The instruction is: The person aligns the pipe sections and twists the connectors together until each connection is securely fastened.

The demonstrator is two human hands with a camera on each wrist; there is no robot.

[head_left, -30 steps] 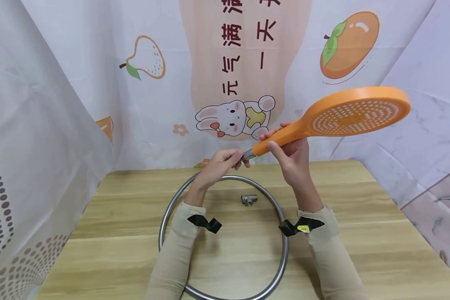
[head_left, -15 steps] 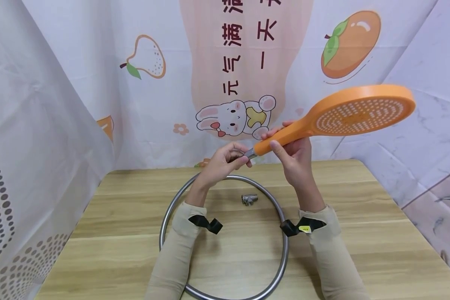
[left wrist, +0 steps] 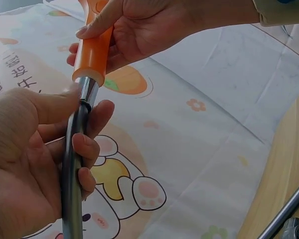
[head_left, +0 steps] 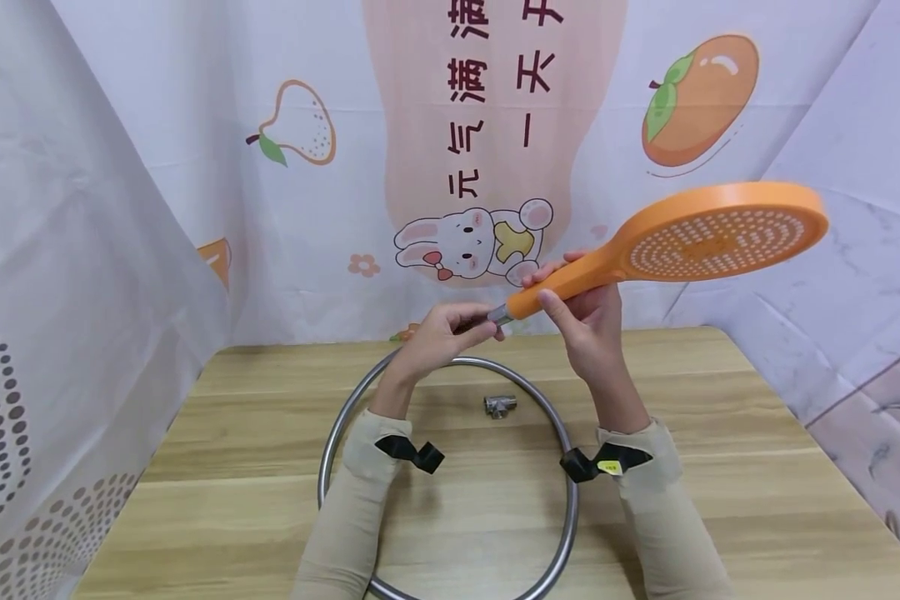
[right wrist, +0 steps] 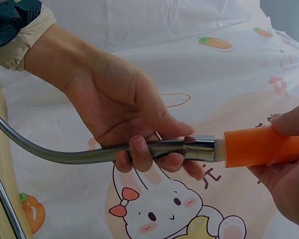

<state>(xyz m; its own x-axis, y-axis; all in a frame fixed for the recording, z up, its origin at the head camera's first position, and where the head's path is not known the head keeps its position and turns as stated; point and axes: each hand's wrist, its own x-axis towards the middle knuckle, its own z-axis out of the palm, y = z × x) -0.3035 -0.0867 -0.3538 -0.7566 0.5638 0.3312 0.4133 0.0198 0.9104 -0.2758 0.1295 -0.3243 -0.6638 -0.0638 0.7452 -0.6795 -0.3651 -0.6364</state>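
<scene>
An orange shower head (head_left: 720, 237) is held up at the right by its handle, which my right hand (head_left: 591, 325) grips, thumb on the near side. My left hand (head_left: 438, 337) curls its fingers round the end of a grey metal shower hose (right wrist: 89, 155). Thumb and fingers touch the hose's chrome nut (right wrist: 199, 148). That nut meets the handle's lower end; in the right wrist view a short strip of pale thread shows between them. From the left hand the hose drops and lies in a wide loop on the table.
Inside the hose loop, a small chrome tee fitting (head_left: 499, 406) lies on the wooden table (head_left: 255, 433). A printed cloth (head_left: 307, 242) hangs behind the table, and more cloth hangs at both sides.
My left fingers have shifted their hold around the nut, lifting and closing again. The shower head has moved slightly right; the right hand keeps its grip on the handle.
</scene>
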